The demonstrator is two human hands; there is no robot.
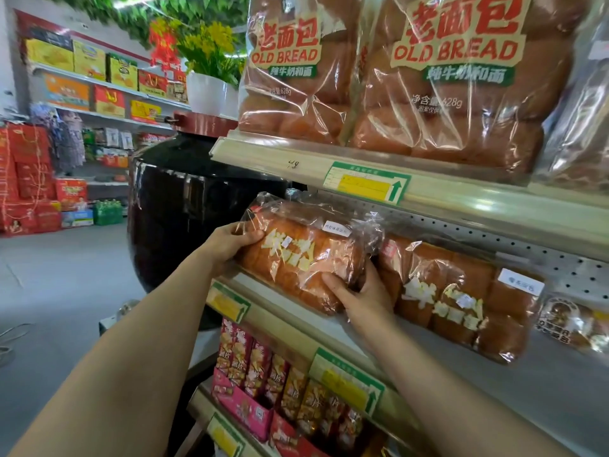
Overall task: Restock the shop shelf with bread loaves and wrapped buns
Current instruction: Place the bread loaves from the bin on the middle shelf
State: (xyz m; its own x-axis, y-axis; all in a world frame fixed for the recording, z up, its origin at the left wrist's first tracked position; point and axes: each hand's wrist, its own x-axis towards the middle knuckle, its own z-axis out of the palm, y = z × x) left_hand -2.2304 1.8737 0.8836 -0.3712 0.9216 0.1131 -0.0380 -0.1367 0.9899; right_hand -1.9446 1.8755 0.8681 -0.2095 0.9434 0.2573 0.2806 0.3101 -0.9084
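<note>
At the middle shelf (329,319) edge, I am gripping the wrapped loaf (303,258) with both hands: left hand (230,242) on its upper-left end, right hand (359,291) under its lower-right end, its length slanting along the lip.

top-shelf bread bags (461,77): "老面包 OLD BREAD", "628g" | shelf edge (293,164): "48"

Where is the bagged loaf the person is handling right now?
In the head view, the bagged loaf sits centre frame at the left end of the middle shelf, held by the left hand and right hand, beside another bread pack.
</note>
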